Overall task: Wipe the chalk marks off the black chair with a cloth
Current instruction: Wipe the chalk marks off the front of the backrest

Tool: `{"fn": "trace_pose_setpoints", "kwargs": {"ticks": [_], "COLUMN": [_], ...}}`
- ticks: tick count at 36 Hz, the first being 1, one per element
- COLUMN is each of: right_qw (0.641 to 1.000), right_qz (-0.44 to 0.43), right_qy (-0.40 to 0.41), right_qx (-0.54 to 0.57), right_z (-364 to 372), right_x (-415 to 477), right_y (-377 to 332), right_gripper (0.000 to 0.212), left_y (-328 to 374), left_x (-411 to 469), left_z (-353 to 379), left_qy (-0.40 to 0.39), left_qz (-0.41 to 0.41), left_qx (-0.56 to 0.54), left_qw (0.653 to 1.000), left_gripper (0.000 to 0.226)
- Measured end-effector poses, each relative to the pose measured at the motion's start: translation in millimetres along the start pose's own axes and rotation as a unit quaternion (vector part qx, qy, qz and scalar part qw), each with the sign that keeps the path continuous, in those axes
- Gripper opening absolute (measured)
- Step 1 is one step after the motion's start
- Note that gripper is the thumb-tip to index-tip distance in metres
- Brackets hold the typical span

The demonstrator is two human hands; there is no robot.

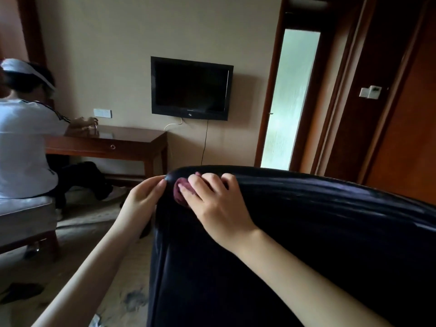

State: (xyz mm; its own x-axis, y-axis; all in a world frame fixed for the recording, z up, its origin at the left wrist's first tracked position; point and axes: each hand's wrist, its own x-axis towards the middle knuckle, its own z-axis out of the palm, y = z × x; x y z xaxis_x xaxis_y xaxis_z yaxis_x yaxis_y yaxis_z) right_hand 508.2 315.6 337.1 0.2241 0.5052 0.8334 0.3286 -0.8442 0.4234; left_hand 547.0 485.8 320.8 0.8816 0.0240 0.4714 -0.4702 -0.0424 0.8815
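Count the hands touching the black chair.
2. The left hand grips the upper left corner of the chair; the right hand holds a dark red cloth against the top edge just beside it.

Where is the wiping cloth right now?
In the head view, the dark red cloth is bunched under the right hand, against the upper left corner of the black chair, just right of the left hand gripping that corner.
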Motion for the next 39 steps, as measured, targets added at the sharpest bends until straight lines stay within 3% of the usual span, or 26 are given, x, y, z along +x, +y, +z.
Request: {"fn": "trace_pose_setpoints", "kwargs": {"ticks": [3, 9, 12, 14, 18, 23, 28, 31, 33, 36, 39], "right_qw": [0.999, 0.974, 0.967, 0.972, 0.988, 0.995, 0.991, 0.990, 0.990, 0.990, 0.985], "right_qz": [0.033, 0.185, 0.209, 0.208, 0.153, -0.065, -0.085, -0.107, -0.111, -0.087, -0.048], "right_qy": [-0.021, -0.077, -0.106, -0.083, -0.016, -0.024, -0.058, -0.065, -0.081, -0.114, -0.159], "right_qx": [-0.013, -0.101, -0.099, -0.074, 0.033, 0.074, 0.086, 0.060, 0.035, -0.007, -0.054], "right_z": [-16.0, -70.4, -81.4, -77.4, -50.9, -9.2, -3.6, -21.0, -33.9, -61.1, -98.0], "right_x": [-13.6, -41.6, -44.4, -36.1, -6.7, 17.2, -2.8, -21.5, -32.5, -52.8, -79.3], "right_y": [32.1, 130.0, 143.3, 130.5, 63.5, -10.1, 16.5, 48.6, 70.5, 100.7, 131.0], "right_gripper": [0.027, 0.018, 0.019, 0.022, 0.030, 0.024, 0.028, 0.025, 0.024, 0.029, 0.036], "left_y": [-1.7, -0.8, 2.5, 3.2, 4.5, 5.3, 3.3, 5.0, 8.8, 22.1, 39.1], "left_x": [-0.8, -4.2, -3.3, -2.0, -2.3, -3.7, -4.5, -3.2, -1.3, -3.5, -11.0], "left_z": [2.5, 5.7, 5.7, 2.9, 1.3, -2.1, 3.3, 8.2, 9.8, 22.9, 53.3], "left_qy": [0.009, 0.015, 0.018, 0.011, 0.009, -0.003, -0.001, 0.021, 0.041, 0.073, 0.049], "left_qz": [0.003, 0.005, 0.008, 0.005, 0.006, 0.011, -0.002, 0.020, 0.084, 0.184, 0.273], "left_qx": [-0.009, -0.017, 0.003, 0.015, 0.031, 0.021, -0.012, 0.041, 0.154, 0.342, 0.422], "left_qw": [1.000, 1.000, 1.000, 1.000, 0.999, 1.000, 1.000, 0.999, 0.984, 0.918, 0.863], "left_gripper": [0.020, 0.019, 0.019, 0.019, 0.018, 0.019, 0.020, 0.022, 0.016, 0.037, 0.039]}}
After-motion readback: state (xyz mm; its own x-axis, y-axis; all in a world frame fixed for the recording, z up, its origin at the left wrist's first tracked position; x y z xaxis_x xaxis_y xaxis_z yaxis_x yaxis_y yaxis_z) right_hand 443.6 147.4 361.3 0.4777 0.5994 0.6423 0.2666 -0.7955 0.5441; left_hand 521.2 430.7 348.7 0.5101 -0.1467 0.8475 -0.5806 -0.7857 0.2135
